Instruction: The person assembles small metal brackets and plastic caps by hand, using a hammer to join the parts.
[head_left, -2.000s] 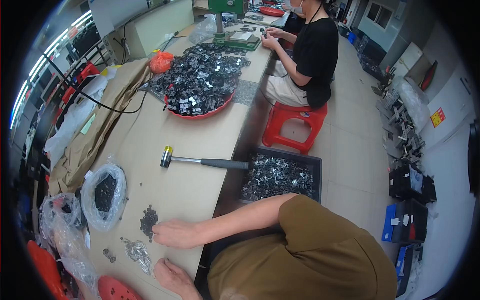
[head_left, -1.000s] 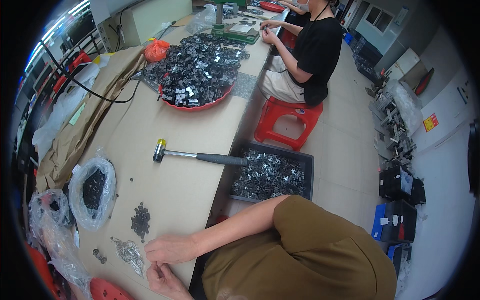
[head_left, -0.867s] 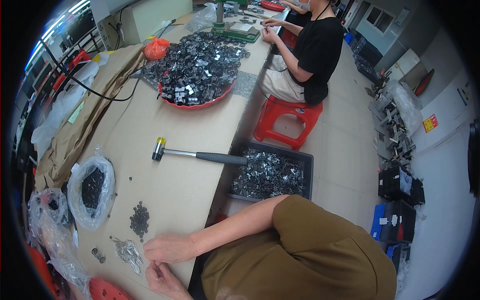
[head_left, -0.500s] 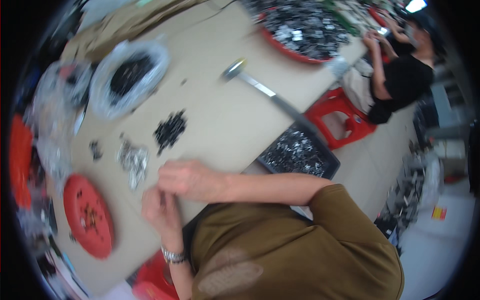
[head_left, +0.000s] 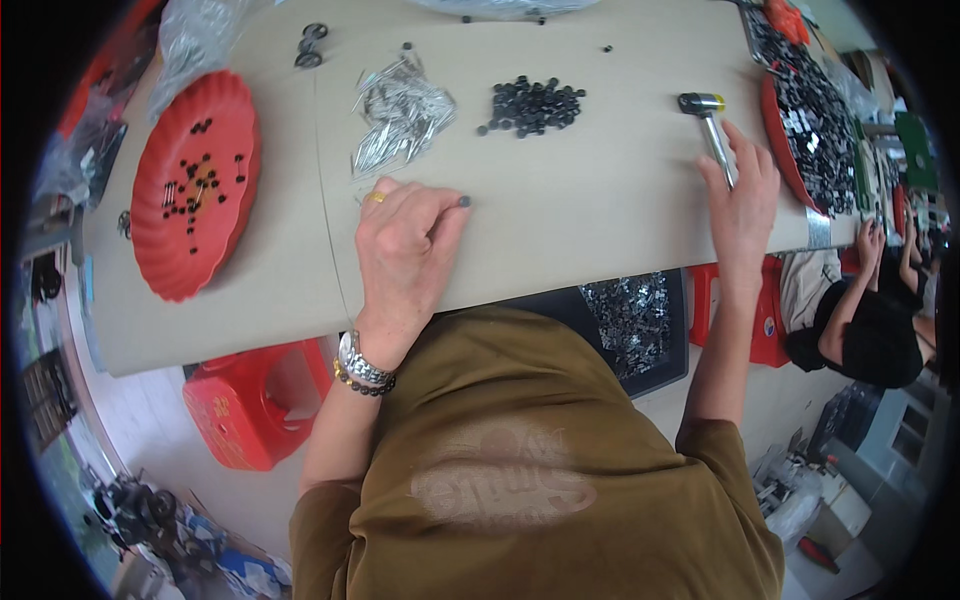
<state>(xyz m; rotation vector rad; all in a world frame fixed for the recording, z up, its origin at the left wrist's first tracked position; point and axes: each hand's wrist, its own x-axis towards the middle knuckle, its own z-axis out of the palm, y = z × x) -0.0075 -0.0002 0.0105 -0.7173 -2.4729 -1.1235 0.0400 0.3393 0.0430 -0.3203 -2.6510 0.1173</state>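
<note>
My left hand lies palm down on the beige table, fingers bent, just below a heap of thin metal pins. Whatever is under its fingers is hidden. My right hand is stretched out far to the right, its fingers spread and lying over the handle of a hammer with a metal head. A small pile of black round parts sits between the pins and the hammer.
A red scalloped tray with a few small black parts sits at the left. A red tray of dark metal pieces is at the right. Under the table edge are a dark crate of metal parts and red stools. Another person sits at the right.
My right hand has left the spot beside my left hand and reached right onto the hammer's handle. My head has swung, so the table now fills the upper view.
</note>
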